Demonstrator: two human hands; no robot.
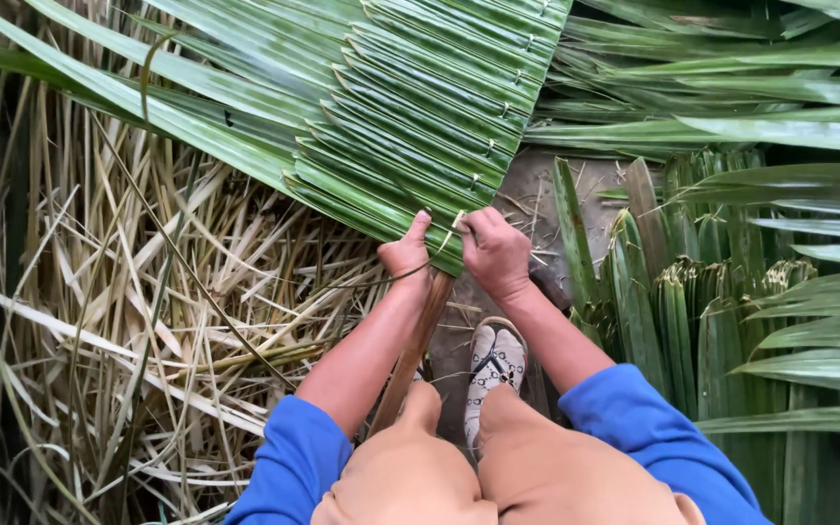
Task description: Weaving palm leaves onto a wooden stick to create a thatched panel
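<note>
A panel of folded green palm leaflets (410,117) stitched side by side stretches away from me, fixed along a brown stick (418,340) that runs down between my knees. My left hand (406,255) grips the near edge of the panel with its thumb on top. My right hand (495,253) pinches the same edge just beside it, holding a thin pale sliver (452,231) against the leaf. The two hands almost touch. My forearms in blue sleeves reach up from the bottom of the view.
Dry straw-coloured leaf strips (148,321) cover the ground on the left. A stack of green folded leaflets (702,311) and loose fronds (760,107) lies on the right. My foot in a patterned sandal (494,367) rests on bare earth below my hands.
</note>
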